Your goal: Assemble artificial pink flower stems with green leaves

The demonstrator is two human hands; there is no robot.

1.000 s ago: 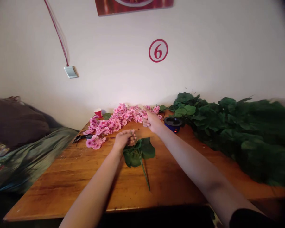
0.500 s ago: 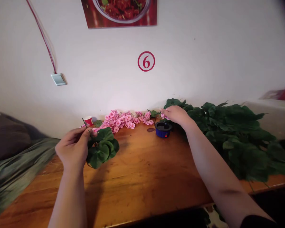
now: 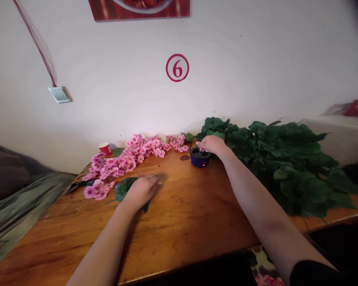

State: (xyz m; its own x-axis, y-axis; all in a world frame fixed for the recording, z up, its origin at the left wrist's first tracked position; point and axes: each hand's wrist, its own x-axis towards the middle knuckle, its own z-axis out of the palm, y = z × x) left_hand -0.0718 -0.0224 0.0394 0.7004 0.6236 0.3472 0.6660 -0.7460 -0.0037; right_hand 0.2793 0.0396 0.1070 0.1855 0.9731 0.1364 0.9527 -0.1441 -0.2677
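My right hand (image 3: pixel 212 143) pinches a small pink artificial flower (image 3: pixel 201 149) right over the dark opening of a round blue pot (image 3: pixel 199 161) with a lit red switch. Whether the flower touches the pot's contents is hidden. Low over the middle of the wooden table, my left hand (image 3: pixel 143 190) is closed on a green leaf sprig (image 3: pixel 124 188). Its leaves show on both sides of the wrist, and the fingertips are smeared by motion. Left of that hand lies a long heap of pink flowers (image 3: pixel 127 159).
A large pile of green leaves (image 3: pixel 301 159) covers the table's right side. A red paper cup (image 3: pixel 104 148) stands behind the flowers, and scissors (image 3: pixel 76 186) lie at the left edge. The wall (image 3: pixel 137 79) bounds the back of the table (image 3: pixel 173 222).
My left hand has lowered the leaf sprig toward the table and moved right. My right hand has brought the flower from behind the blue pot to over it. The view has tilted down.
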